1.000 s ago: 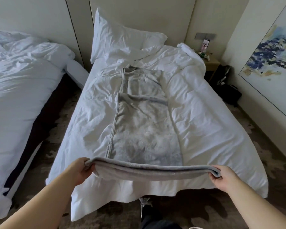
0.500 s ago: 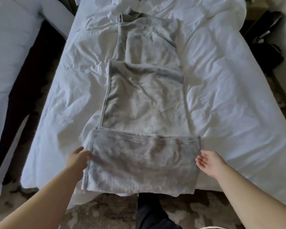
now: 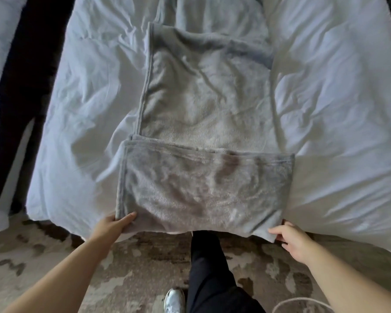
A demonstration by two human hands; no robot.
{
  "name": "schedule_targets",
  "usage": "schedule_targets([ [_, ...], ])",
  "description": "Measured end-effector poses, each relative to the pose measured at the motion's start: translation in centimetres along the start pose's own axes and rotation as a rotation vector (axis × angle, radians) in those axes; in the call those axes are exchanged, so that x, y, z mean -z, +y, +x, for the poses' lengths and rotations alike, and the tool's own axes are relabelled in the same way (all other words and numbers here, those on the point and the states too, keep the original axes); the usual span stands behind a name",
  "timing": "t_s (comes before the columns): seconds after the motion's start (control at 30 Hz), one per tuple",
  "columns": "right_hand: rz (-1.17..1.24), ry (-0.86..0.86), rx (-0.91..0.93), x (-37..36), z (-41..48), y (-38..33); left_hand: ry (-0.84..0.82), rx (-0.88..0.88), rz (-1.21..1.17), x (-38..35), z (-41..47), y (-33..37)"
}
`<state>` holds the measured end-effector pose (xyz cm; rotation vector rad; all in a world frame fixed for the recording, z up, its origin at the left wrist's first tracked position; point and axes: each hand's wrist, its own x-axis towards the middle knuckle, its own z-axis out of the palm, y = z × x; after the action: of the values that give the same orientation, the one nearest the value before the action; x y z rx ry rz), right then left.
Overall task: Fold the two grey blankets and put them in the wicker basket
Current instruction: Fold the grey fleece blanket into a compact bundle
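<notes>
Lengthwise fold of a grey blanket (image 3: 203, 93), laid as a long strip down the middle of a bed (image 3: 339, 114) covered by a white duvet. The near end is turned over once, forming a doubled panel (image 3: 203, 190) whose lower edge hangs just past the foot of the mattress, above the patterned carpet (image 3: 131, 269). The left hand (image 3: 114, 224) grips the panel's near left corner, thumb on top and fingers hidden beneath. The right hand (image 3: 291, 241) pinches the near right corner, which droops lower than the left. The step in hand appears to be a second turn of the panel away from the person. For a square result, both corners should probably rise together and travel equally, so that the panel's side edges land over the strip's hemmed edges. The plush pile looks likely to slip on itself, so a flat press after landing would help. Grey cloth at the top of the view may be the same blanket or the second one; this cannot be decided here.
</notes>
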<state>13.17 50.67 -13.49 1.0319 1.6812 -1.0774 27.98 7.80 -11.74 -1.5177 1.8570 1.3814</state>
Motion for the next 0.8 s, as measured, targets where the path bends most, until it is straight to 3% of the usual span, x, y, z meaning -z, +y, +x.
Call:
schedule_targets([
  [0.17, -0.020, 0.104, 0.053, 0.4, -1.5, 1.0, 0.109, -0.040, 0.018, 0.5, -1.1, -0.3],
  [0.33, 0.261, 0.073, 0.112, 2.1, -6.5, 0.2, 0.122, 0.027, -0.282, 2.9, -4.0, 1.9],
  [0.47, 0.452, 0.026, 0.227, 4.3, -12.7, -1.8, 0.065, -0.004, -0.476, 6.4, -8.3, 4.6],
  [0.63, 0.632, -0.038, 0.499, 7.1, -21.7, -3.0, -0.051, -0.089, -0.807, 10.5, -15.3, 7.8],
  [0.8, 0.659, -0.057, 0.601, 7.9, -26.2, 0.9, -0.133, -0.126, -0.852, 12.3, -19.5, 4.6],
])
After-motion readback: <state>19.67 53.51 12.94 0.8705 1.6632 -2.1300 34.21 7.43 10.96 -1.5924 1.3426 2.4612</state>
